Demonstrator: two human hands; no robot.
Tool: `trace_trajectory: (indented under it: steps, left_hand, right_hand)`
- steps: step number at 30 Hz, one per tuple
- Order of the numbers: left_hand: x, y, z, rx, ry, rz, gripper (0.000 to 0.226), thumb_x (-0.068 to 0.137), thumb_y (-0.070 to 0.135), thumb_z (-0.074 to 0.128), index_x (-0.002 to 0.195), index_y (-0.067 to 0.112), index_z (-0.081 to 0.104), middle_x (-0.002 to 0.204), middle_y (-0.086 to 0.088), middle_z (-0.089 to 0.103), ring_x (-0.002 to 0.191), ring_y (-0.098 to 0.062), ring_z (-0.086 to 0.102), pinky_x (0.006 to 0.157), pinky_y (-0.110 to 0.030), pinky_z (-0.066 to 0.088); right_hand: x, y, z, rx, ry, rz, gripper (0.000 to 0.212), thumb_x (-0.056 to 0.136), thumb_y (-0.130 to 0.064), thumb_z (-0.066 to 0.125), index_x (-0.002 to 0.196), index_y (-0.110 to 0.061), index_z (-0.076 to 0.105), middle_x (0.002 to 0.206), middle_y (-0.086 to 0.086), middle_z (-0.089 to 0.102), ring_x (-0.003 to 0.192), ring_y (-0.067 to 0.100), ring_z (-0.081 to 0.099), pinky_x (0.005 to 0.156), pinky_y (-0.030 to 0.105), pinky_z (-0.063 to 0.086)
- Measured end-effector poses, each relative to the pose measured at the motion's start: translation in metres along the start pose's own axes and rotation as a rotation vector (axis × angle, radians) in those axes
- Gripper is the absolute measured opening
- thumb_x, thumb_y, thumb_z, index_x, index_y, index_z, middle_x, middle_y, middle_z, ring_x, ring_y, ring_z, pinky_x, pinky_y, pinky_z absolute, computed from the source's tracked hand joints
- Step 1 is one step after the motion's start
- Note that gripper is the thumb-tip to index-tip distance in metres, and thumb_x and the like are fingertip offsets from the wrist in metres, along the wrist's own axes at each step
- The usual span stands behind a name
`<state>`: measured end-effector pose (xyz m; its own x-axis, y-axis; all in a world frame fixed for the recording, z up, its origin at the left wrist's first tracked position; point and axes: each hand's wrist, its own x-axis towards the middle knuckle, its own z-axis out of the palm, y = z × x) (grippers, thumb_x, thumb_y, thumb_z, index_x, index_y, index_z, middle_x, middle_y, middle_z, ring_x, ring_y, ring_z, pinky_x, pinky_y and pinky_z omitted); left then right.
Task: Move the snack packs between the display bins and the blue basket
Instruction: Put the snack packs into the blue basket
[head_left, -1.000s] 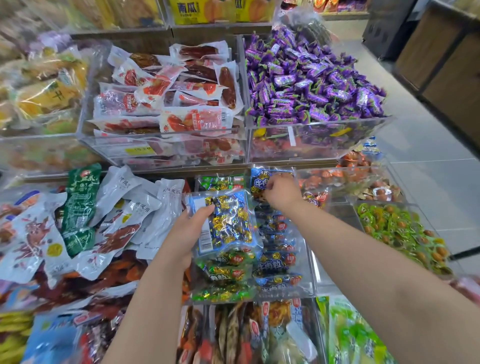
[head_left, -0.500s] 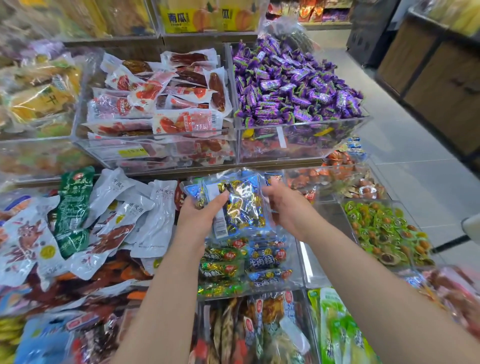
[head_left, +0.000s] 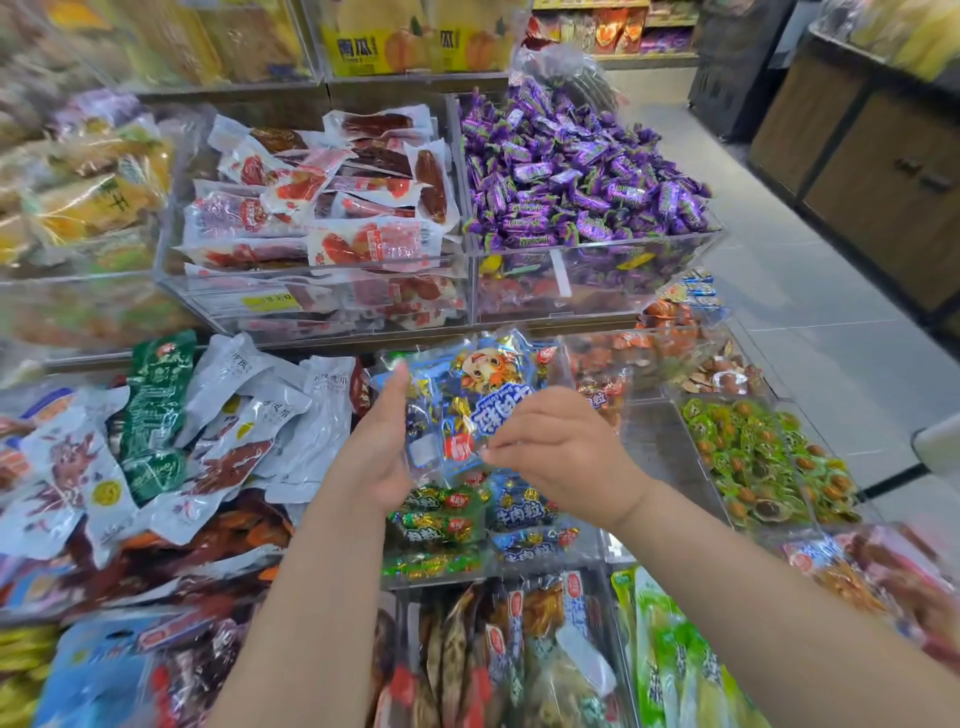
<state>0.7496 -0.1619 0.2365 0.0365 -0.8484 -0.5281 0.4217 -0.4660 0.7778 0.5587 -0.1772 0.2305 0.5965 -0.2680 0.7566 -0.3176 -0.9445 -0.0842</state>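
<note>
Holding a blue-printed, clear-film snack pack (head_left: 483, 395) in mid-air at the centre of the frame, the person stands over tiered display bins.

Left: flat white and green foil pouches (head_left: 208, 426) lie heaped in a lower compartment.

Centre left: the left hand (head_left: 382, 457) stands on edge with its palm turned towards the pack and its thumb pointing up along the pack's left margin. Its fingers are hidden behind the film, so the hold is judged to be a clasp between thumb and fingers.

Centre: the snack pack hangs tilted just above a clear acrylic display bin (head_left: 605, 545) stocked with similar green and blue packs. The blue basket is not in view. The pack looks light and limp, a loose bag of small gold-wrapped pieces that will shift and sag. The glossy film is probably slippery. A hold on the sealed edges, or a flat palm beneath, should serve better than a squeeze on the filled middle.

Centre right: the right hand (head_left: 556, 457) is knuckles-up with its wrist bent inward, its curled fingertips (head_left: 493, 453) pinching the pack's lower edge. The two hands are close together, one on each side of the pack, with both forearms reaching in from the bottom of the frame.

Right: green-wrapped sweets (head_left: 769, 462) fill a neighbouring bin.
</note>
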Motion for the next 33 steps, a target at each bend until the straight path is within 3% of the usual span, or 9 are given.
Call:
trace_trajectory:
  steps: [5,9,12,15,18,22,27,30,33]
  left_hand:
    - [0.001,-0.009,-0.007,0.108,0.057,0.137,0.1,0.056,0.035,0.084,0.143,0.019,0.038,0.143,-0.008,0.049,0.127,-0.031,0.051,0.1,-0.058,0.043]
    - [0.006,-0.016,-0.007,0.013,0.202,0.173,0.092,0.071,0.032,0.082,0.147,0.024,0.031,0.142,0.012,0.04,0.134,-0.018,0.041,0.107,-0.05,0.036]
    - [0.007,-0.023,0.002,-0.095,0.305,0.291,0.054,0.078,0.019,0.078,0.125,0.026,0.051,0.126,0.004,0.062,0.109,-0.011,0.062,0.099,-0.05,0.047]
    - [0.007,-0.035,0.014,-0.029,0.335,0.376,0.05,0.078,0.015,0.078,0.121,0.022,0.053,0.117,0.001,0.066,0.106,-0.017,0.065,0.096,-0.048,0.05]
    - [0.007,-0.042,0.017,-0.008,0.339,0.425,0.042,0.078,0.015,0.079,0.108,0.033,0.055,0.103,0.018,0.067,0.094,0.0,0.066,0.086,-0.033,0.053]
    - [0.007,-0.045,0.022,-0.025,0.269,0.382,0.043,0.076,0.018,0.08,0.101,0.04,0.052,0.105,0.019,0.063,0.096,0.001,0.063,0.091,-0.037,0.05]
    - [0.011,-0.033,0.021,-0.129,0.297,0.354,0.059,0.073,0.019,0.083,0.12,0.032,0.05,0.125,0.004,0.062,0.112,-0.017,0.061,0.1,-0.051,0.046]
    - [0.017,-0.026,0.013,-0.203,0.346,0.321,0.072,0.079,0.028,0.078,0.138,0.029,0.037,0.129,0.011,0.052,0.117,-0.013,0.055,0.101,-0.05,0.045]
    - [0.02,-0.02,-0.001,-0.156,0.402,0.339,0.056,0.081,0.028,0.076,0.128,0.025,0.046,0.127,0.004,0.059,0.111,-0.014,0.061,0.094,-0.049,0.051]
  right_hand:
    - [-0.018,-0.005,0.001,0.153,-0.116,0.219,0.019,0.081,-0.031,0.07,0.086,-0.014,0.075,0.091,-0.002,0.069,0.089,0.016,0.061,0.084,0.031,0.047]
    - [-0.013,-0.009,0.0,0.406,0.034,1.223,0.048,0.074,-0.049,0.071,0.112,-0.023,0.058,0.107,-0.019,0.052,0.101,0.002,0.052,0.087,0.012,0.041]
    - [-0.006,-0.017,0.009,1.187,0.096,1.812,0.041,0.075,-0.044,0.071,0.1,-0.014,0.06,0.091,0.0,0.061,0.081,0.013,0.063,0.067,0.024,0.055]
    - [-0.003,-0.024,0.023,1.375,0.227,1.829,0.018,0.084,-0.027,0.068,0.095,-0.014,0.062,0.085,0.001,0.068,0.077,0.011,0.065,0.062,0.019,0.054]
    - [0.004,-0.019,0.027,1.275,0.436,1.905,0.03,0.079,-0.025,0.074,0.099,-0.012,0.056,0.101,0.004,0.062,0.09,0.014,0.059,0.063,0.02,0.052]
    - [0.003,-0.017,0.027,1.281,0.293,1.995,0.03,0.074,-0.028,0.079,0.095,-0.021,0.059,0.073,-0.001,0.053,0.062,0.011,0.048,0.055,0.023,0.046]
    - [0.003,0.0,0.016,1.139,0.364,1.764,0.036,0.073,-0.017,0.08,0.087,-0.018,0.047,0.081,0.004,0.065,0.055,0.013,0.059,0.05,0.027,0.046]
    - [0.011,0.025,0.0,1.13,0.469,1.581,0.028,0.073,-0.007,0.077,0.09,-0.012,0.054,0.087,0.008,0.068,0.065,0.021,0.063,0.051,0.027,0.046]
    - [0.014,0.062,-0.026,0.701,0.377,1.37,0.026,0.075,-0.008,0.076,0.089,-0.021,0.059,0.076,-0.01,0.068,0.067,0.001,0.064,0.056,0.017,0.05]
